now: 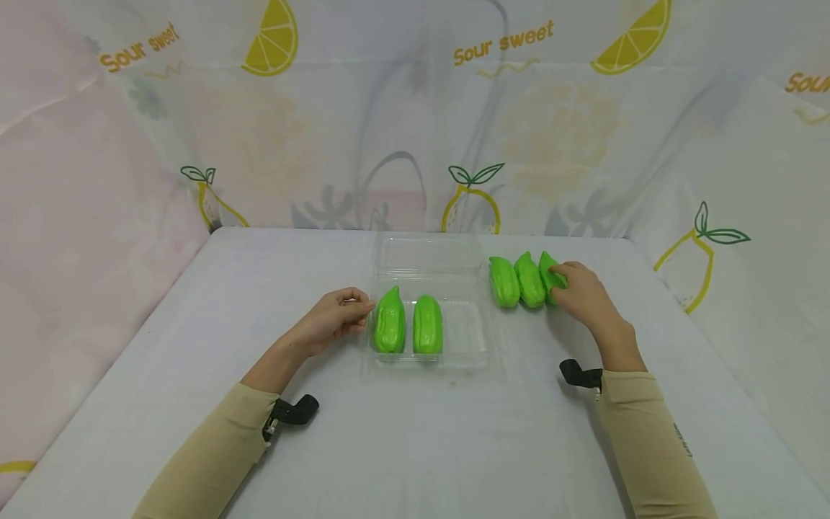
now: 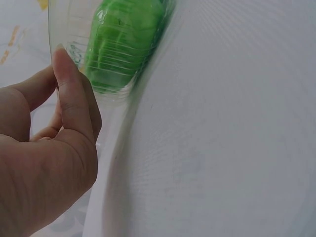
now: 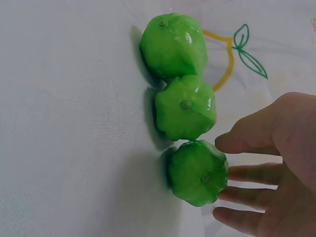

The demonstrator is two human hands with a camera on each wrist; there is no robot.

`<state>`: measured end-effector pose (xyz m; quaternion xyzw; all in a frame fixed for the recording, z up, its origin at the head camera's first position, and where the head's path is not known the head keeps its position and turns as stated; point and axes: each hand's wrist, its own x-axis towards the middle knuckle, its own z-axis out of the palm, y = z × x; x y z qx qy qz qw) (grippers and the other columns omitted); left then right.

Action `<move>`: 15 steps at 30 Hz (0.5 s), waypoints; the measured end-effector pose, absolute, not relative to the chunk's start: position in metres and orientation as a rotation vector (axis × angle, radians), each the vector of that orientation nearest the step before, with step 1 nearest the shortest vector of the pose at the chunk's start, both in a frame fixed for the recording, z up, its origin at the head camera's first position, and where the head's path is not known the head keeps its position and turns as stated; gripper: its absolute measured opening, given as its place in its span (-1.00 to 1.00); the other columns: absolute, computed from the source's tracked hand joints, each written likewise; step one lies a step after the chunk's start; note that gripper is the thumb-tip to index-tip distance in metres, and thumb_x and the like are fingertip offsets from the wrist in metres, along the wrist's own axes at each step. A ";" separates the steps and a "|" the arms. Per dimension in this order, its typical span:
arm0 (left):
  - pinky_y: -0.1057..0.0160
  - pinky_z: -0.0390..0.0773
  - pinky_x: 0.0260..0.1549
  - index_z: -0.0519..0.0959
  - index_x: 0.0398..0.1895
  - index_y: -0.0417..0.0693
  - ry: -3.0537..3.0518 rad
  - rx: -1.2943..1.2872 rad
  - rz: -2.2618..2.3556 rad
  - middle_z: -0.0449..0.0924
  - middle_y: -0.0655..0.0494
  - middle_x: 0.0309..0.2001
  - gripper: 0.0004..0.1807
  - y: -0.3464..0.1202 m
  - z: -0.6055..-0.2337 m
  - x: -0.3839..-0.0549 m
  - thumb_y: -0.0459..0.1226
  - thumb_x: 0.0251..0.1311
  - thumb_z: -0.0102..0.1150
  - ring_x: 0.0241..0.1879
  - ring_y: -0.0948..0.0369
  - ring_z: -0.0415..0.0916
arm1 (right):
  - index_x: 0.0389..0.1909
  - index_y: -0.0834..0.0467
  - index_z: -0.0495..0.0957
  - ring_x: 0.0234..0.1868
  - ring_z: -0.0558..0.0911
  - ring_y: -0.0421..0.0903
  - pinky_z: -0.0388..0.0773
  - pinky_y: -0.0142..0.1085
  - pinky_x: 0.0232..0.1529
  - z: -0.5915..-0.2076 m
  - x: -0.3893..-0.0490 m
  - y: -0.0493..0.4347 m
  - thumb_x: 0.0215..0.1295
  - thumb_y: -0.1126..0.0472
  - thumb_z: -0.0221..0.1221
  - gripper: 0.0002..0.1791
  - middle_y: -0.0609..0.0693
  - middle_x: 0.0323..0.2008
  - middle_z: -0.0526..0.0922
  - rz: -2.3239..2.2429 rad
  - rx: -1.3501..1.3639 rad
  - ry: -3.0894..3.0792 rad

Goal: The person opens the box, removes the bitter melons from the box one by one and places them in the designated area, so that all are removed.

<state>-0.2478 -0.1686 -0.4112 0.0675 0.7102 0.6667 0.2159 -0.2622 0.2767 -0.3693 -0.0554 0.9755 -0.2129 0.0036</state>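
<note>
A clear plastic clamshell box (image 1: 463,328) lies with its lid folded back, two ribbed green gourds (image 1: 390,324) (image 1: 428,326) side by side in its left and middle parts. My left hand (image 1: 333,317) pinches the box's left rim between thumb and fingers; the left wrist view shows the rim (image 2: 53,34) there. Three more such gourds stand in a row right of the box: a left one (image 1: 504,282), a middle one (image 1: 530,281) and a right one (image 1: 548,268). Around the right one, my right hand (image 1: 586,292) spreads thumb and fingers, close to its surface; firm contact cannot be made out.
The open lid (image 1: 428,254) extends towards the back of the white table (image 1: 292,259). Behind it hangs a printed curtain (image 1: 324,130) with lemon drawings. Each sleeved forearm carries a small black camera mount (image 1: 295,411) near its wrist.
</note>
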 end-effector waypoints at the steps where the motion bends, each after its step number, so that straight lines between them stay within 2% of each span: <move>1: 0.50 0.59 -0.47 0.40 -0.16 -0.14 1.967 0.185 1.850 0.48 0.19 -0.52 -0.83 -0.168 -0.411 -0.248 -0.23 0.43 0.12 -0.55 0.39 0.47 | 0.32 0.41 0.33 0.35 0.27 0.45 0.26 0.31 0.34 -0.369 -0.262 0.276 0.24 0.31 -0.05 -0.41 0.47 0.35 0.26 -0.667 -0.174 3.059; 15: 0.49 0.60 -0.46 0.40 -0.16 -0.14 1.981 0.183 1.837 0.48 0.19 -0.51 -0.82 -0.170 -0.411 -0.248 -0.21 0.43 0.12 -0.53 0.38 0.47 | 0.34 0.36 0.33 0.38 0.27 0.40 0.23 0.30 0.37 -0.363 -0.257 0.267 0.32 0.29 -0.08 -0.44 0.40 0.37 0.27 -0.666 -0.195 3.098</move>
